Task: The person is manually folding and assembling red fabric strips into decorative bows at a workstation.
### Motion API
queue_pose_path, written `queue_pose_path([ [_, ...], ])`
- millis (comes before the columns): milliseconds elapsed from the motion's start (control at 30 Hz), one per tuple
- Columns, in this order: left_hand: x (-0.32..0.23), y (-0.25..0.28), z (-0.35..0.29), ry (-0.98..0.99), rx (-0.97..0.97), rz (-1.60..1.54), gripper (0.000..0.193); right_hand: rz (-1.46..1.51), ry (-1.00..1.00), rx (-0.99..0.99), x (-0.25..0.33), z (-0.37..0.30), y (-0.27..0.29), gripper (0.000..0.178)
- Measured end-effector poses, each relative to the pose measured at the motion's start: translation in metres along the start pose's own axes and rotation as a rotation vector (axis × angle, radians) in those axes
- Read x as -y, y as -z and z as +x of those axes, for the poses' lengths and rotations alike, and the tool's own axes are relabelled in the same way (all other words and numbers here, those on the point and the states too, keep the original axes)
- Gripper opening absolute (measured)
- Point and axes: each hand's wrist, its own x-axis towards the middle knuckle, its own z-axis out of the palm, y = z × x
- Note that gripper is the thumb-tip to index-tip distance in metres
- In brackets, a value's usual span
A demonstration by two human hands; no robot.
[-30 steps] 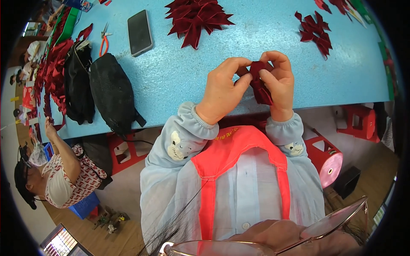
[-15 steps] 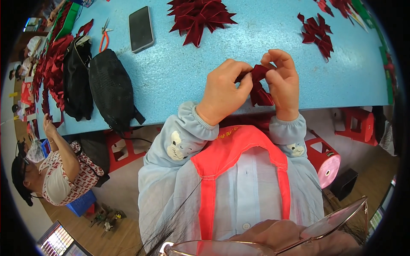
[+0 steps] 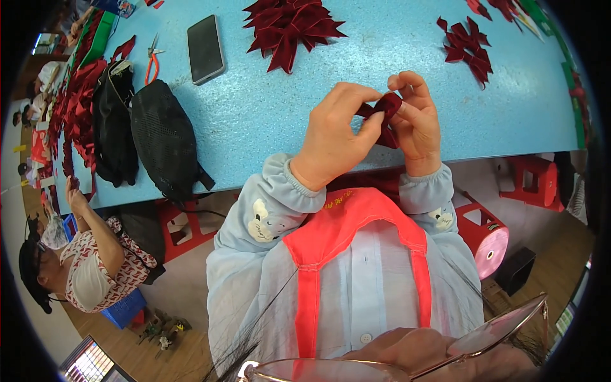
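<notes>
My left hand and my right hand meet over the near edge of the blue table. Between them they pinch a small dark red ribbon piece, folded into a bow shape; fingers hide most of it. A pile of finished dark red ribbon bows lies at the far middle of the table. A smaller cluster of bows lies at the far right.
A dark phone and orange-handled pliers lie at the far left, beside two black bags. More red ribbon runs along the left. A seated person works at lower left. Red stools stand under the table.
Both hands have kept working the ribbon piece, with the fingers shifting slightly around it. Nothing else on the table has moved.
</notes>
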Motion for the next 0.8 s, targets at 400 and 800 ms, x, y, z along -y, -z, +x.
queue_pose_path([
  [400,0.008,-0.004,-0.007,-0.054,-0.014,0.218,0.017,-0.174,0.042,0.04,0.007,-0.006,-0.008,0.037],
  [800,0.006,-0.003,-0.006,0.058,0.033,0.066,0.015,0.05,-0.029,0.056,0.001,-0.002,-0.002,0.038],
])
